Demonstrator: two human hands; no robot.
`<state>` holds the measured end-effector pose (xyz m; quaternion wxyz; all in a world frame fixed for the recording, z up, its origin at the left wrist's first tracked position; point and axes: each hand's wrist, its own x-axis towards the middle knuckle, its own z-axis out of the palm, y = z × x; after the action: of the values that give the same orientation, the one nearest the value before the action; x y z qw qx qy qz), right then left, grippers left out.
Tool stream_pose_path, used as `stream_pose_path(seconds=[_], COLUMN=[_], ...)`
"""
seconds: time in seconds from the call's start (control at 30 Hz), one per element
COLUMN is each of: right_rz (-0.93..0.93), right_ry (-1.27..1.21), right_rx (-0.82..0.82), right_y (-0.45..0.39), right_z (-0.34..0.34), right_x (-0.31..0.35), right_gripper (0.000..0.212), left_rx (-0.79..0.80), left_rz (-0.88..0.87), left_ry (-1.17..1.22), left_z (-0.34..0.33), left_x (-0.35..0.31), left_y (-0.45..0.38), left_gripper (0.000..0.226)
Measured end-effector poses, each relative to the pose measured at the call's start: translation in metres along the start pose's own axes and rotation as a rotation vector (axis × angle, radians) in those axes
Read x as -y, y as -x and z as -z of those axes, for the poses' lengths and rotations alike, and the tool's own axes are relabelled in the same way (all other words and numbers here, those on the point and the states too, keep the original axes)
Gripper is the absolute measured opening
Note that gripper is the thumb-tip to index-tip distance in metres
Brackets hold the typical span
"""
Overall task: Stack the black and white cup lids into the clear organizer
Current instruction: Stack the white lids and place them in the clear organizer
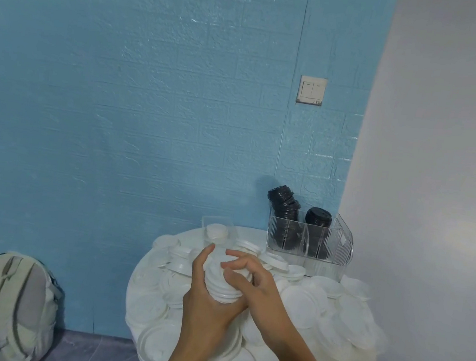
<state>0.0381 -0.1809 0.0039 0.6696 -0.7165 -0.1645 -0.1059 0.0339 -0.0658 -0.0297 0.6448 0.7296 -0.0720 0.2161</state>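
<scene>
A stack of white lids is held above the table between both hands. My left hand cups it from below and the left. My right hand presses on its top and right side. Loose white lids cover the round table. The clear organizer stands at the table's back right, with two stacks of black lids in its compartments, the left stack leaning. A second clear container at the back holds a short stack of white lids.
A blue brick-pattern wall stands right behind the table, and a white wall closes the right side. A grey backpack leans on the floor at the left. A light switch sits on the blue wall.
</scene>
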Motion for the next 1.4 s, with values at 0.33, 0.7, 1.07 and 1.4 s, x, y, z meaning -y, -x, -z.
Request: stream_pose_path(seconds=[0.33, 0.7, 1.07, 1.4], right_rz=[-0.109, -0.195, -0.03, 0.003], right_ry=[-0.161, -0.339, 0.42, 1.072], right_rx=[0.029, 0.101, -0.057, 0.294], right_y=[0.002, 0.002, 0.016, 0.037], right_z=[0.007, 0.019, 0.074, 0.077], right_x=[0.003, 0.002, -0.01, -0.038], right_gripper=[0.04, 0.06, 0.034, 0.091], left_rx=[-0.031, -0.005, -0.027, -0.031], left_rz=[-0.059, -0.117, -0.081, -0.077], left_ry=[-0.042, -0.066, -0.044, 0.01], left_z=[-0.005, -0.003, 0.006, 0.004], left_x=[-0.004, -0.004, 0.002, -0.001], left_y=[0.001, 0.003, -0.006, -0.004], left_gripper=[0.071, 0.058, 0.054, 0.058])
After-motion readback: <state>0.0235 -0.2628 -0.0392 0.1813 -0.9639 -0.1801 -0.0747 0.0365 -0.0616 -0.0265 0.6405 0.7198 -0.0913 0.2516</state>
